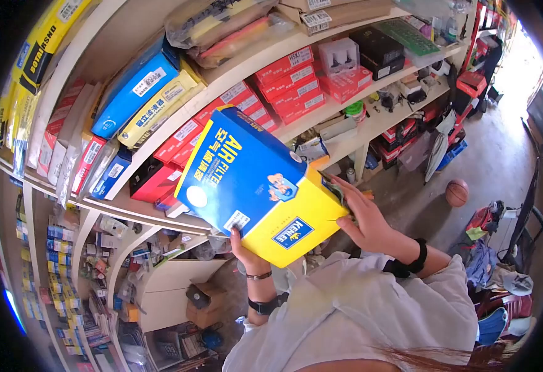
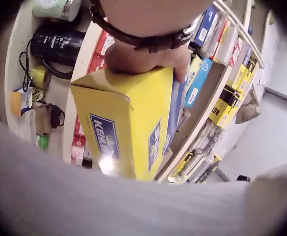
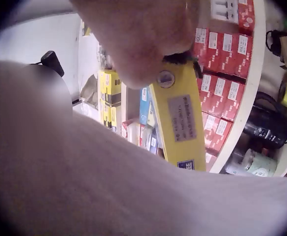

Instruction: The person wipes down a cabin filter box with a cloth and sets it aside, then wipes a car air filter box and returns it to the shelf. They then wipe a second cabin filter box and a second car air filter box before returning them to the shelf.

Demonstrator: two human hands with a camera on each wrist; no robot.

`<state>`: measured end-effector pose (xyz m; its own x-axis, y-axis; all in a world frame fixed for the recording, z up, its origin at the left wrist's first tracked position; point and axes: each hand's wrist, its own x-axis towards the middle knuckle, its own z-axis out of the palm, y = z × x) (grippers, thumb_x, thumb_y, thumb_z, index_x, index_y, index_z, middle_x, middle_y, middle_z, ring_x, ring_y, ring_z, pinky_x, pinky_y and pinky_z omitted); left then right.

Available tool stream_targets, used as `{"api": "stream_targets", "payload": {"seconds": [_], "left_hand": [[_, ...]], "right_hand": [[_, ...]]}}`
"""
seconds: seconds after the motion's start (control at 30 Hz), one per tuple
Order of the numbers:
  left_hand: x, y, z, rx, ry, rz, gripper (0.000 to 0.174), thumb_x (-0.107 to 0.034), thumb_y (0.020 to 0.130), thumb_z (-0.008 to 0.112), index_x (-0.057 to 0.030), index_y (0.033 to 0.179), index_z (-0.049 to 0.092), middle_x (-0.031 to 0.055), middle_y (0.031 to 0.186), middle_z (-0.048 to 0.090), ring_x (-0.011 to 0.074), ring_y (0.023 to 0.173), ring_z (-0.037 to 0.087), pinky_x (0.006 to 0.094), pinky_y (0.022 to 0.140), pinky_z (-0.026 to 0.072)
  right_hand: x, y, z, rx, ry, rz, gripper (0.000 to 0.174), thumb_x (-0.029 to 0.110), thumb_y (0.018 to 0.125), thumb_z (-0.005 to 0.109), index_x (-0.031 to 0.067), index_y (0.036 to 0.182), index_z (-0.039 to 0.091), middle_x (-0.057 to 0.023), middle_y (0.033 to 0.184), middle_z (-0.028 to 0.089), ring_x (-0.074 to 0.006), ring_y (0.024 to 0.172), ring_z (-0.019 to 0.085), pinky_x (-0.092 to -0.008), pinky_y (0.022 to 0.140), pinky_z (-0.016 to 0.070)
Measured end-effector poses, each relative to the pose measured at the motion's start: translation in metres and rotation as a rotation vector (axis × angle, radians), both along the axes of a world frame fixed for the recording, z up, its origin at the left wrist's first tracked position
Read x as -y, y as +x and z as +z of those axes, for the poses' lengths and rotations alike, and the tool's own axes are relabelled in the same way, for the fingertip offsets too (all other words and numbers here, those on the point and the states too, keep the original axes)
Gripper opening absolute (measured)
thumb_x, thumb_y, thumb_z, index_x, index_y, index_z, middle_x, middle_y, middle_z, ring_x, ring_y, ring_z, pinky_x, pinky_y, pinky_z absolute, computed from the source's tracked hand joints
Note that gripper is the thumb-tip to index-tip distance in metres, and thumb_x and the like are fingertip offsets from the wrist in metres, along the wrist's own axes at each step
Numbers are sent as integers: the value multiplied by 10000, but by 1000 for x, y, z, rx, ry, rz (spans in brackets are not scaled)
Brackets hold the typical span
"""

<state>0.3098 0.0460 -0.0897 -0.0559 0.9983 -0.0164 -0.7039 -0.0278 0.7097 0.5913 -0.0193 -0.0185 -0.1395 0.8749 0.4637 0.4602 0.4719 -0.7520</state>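
A blue and yellow air filter box [image 1: 256,180] is held up at a tilt in front of the shelves. At its lower left edge my left hand [image 1: 250,256] grips it, thumb on the front face. The left wrist view shows that hand [image 2: 146,61] over the yellow box end [image 2: 148,113]. My right hand [image 1: 367,220] is at the box's right side, with a dark cloth-like piece [image 1: 336,189] between its fingers and the box. In the right wrist view, the hand [image 3: 138,39] partly covers this dark piece [image 3: 180,58] against a narrow yellow side [image 3: 180,110].
Red boxes [image 1: 290,84] are stacked on the shelf behind, with a blue box [image 1: 136,87] and a yellow box [image 1: 160,108] to their left. Lower shelves [image 1: 92,273] hold many small packages. A basketball [image 1: 457,193] lies on the floor at right.
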Motion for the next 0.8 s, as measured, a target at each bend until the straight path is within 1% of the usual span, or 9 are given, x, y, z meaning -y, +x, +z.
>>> {"api": "stream_targets", "payload": {"seconds": [0.1,0.13,0.2,0.27,0.37,0.43,0.47,0.67,0.8], "left_hand": [[0,4,29,87,-109,-207,621,-426,997,499,-17,1457,413,189,1405,555,354,1214,594,464,1015,494],[-2,3,30,107,-123,-283,614,-425,1006,486,-22,1463,409,200,1409,553,368,1213,597,476,1007,504],[-6,4,33,114,-184,-337,575,-390,1009,496,-26,1450,433,206,1388,570,367,1201,608,479,996,514],[-2,11,40,70,-231,-365,529,-339,1005,521,-22,1425,468,204,1358,595,354,1185,620,460,985,522],[2,7,25,-28,-274,-324,503,-313,999,539,-13,1399,490,193,1324,619,332,1158,638,441,967,531],[12,10,32,-23,-279,-299,487,-295,987,563,-4,1373,510,179,1285,644,312,1139,650,421,951,538],[17,12,43,14,-285,-303,491,-291,980,573,-2,1372,510,177,1273,650,311,1130,655,418,949,540],[21,-9,27,-25,-301,-170,503,-331,986,546,-28,1384,501,200,1287,638,342,1096,666,448,919,561],[19,-12,27,-12,-282,-161,511,-297,934,630,18,1326,545,184,1250,661,298,1091,676,397,945,551]], "right_hand": [[5,9,-2,-362,-232,17,480,133,1006,502,-57,1438,417,-216,1435,504,-302,1326,508,-363,1097,374],[-4,8,-6,-358,-49,-54,421,144,1043,434,-36,1422,462,-168,1382,560,-233,1280,538,-324,1076,380],[-18,12,7,-529,-81,-47,432,162,1057,399,-32,1440,443,-163,1416,541,-242,1322,507,-337,1103,355],[-48,25,22,-380,193,65,474,212,1061,407,-29,1469,410,-176,1496,469,-253,1418,402,-356,1165,274],[-82,36,37,-261,171,209,519,228,1039,460,-38,1479,391,-202,1537,409,-293,1452,361,-390,1185,266],[-93,36,33,310,128,272,626,352,1043,445,-51,1508,329,-210,1591,314,-349,1501,253,-436,1202,239],[-86,28,32,414,113,257,733,418,996,494,-47,1526,293,-218,1599,282,-386,1505,217,-470,1212,231],[-32,28,21,535,104,424,801,464,933,564,-49,1503,332,-201,1576,324,-370,1496,248,-475,1212,253],[2,28,14,556,14,498,810,464,898,601,-37,1489,364,-179,1552,367,-332,1488,283,-478,1210,266]]}}
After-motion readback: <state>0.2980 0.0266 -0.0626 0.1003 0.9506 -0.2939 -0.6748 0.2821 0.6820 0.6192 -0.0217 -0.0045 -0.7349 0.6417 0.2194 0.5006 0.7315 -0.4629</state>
